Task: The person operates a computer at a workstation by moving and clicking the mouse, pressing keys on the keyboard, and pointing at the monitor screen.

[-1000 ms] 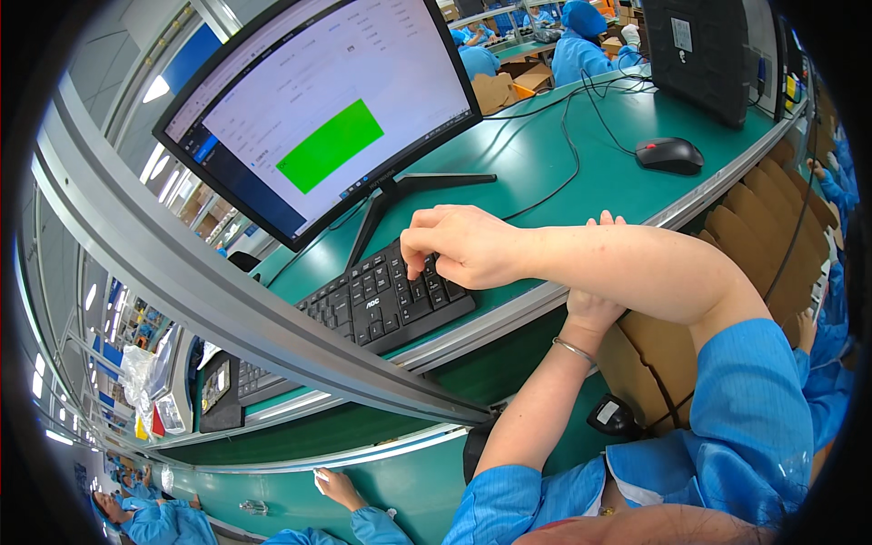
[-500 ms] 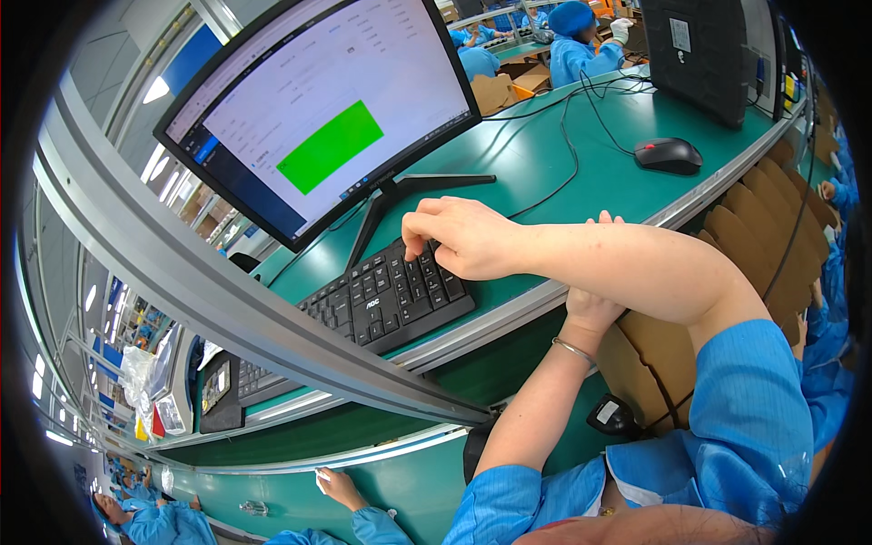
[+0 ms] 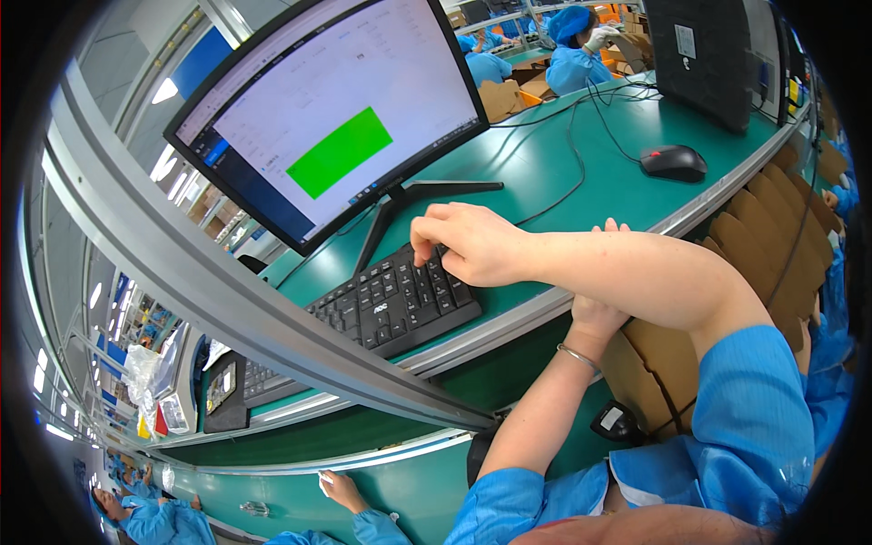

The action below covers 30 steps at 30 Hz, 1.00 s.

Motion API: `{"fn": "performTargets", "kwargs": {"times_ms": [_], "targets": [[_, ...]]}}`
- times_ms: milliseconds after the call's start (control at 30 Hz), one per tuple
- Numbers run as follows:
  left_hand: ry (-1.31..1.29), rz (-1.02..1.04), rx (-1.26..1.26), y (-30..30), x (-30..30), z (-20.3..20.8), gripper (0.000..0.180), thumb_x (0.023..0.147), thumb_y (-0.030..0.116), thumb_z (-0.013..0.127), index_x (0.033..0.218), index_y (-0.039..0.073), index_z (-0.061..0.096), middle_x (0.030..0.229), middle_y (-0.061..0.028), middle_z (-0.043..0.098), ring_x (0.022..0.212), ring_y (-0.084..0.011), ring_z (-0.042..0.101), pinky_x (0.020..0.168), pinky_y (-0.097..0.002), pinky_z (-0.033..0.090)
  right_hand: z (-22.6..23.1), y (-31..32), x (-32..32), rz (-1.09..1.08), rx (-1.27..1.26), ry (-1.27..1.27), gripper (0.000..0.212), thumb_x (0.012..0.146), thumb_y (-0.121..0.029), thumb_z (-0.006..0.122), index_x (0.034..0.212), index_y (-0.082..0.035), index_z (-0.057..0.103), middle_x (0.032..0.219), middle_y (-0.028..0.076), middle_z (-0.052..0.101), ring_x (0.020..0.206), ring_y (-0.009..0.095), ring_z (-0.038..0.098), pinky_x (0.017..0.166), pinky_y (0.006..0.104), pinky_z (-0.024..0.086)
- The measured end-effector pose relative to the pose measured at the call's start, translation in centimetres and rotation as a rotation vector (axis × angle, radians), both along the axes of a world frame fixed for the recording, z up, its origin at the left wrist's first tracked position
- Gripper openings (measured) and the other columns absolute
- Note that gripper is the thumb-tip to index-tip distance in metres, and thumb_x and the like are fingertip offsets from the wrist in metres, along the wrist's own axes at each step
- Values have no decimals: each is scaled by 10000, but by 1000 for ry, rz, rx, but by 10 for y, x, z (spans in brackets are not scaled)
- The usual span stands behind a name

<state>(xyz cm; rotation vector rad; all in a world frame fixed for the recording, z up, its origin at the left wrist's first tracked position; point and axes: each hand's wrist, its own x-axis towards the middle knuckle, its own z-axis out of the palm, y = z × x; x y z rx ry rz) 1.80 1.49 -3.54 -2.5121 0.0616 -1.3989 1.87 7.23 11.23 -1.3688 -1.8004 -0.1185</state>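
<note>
My right hand (image 3: 474, 243) is over the number pad of a black keyboard (image 3: 386, 313), its fingers bent and apart, with fingertips at the keys and nothing held. The right forearm reaches in from the right and crosses above my left hand (image 3: 598, 316). Palm and thumb base of that left hand show below the forearm, and a few spread fingertips peek out beyond it; the rest is hidden. A silver bangle (image 3: 579, 355) circles the left wrist. Behind the keyboard, a monitor (image 3: 341, 100) on a black stand displays a large green rectangle.
A black mouse (image 3: 673, 163) and cables lie on the green bench (image 3: 581, 195). A grey metal post (image 3: 227, 300) crosses in front of the keyboard. Folded cardboard (image 3: 763, 236) stands at right; a black scanner-like device (image 3: 615, 422) lies below my arms. Co-workers in blue (image 3: 572, 68) surround the bench.
The whole view has shifted slightly, so the bench and monitor appear a little lower and further right. My hands keep nearly the same pose over and beside the keyboard.
</note>
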Motion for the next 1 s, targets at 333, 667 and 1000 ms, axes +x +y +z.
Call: {"fn": "performTargets", "kwargs": {"times_ms": [333, 667, 1000], "targets": [[-88, 32, 19, -6, -1, 2, 613, 947, 357, 483, 1464, 41, 391, 1492, -222, 407, 1373, -385, 405, 1140, -480, 333, 1, -6, -4, 28, -16, -27, 133, 788, -19, 532, 903, -86, 535, 842, 100, 558, 838, 311, 557, 739, 437, 439], [-7, -52, -26, -2, 4, -8, 618, 962, 362, 455, 1486, 53, 347, 1528, -163, 363, 1412, -350, 361, 1175, -475, 306, -3, -1, -2, 59, 29, -56, 117, 806, -47, 538, 913, -94, 540, 817, 86, 550, 808, 300, 551, 728, 432, 441], [-52, 24, 16, -3, 3, -6, 615, 966, 359, 443, 1485, 43, 350, 1519, -188, 373, 1394, -369, 381, 1170, -470, 311, -3, 0, -3, 76, 63, -72, 143, 777, -36, 600, 896, -87, 538, 795, 57, 554, 793, 274, 556, 698, 402, 452]]}}
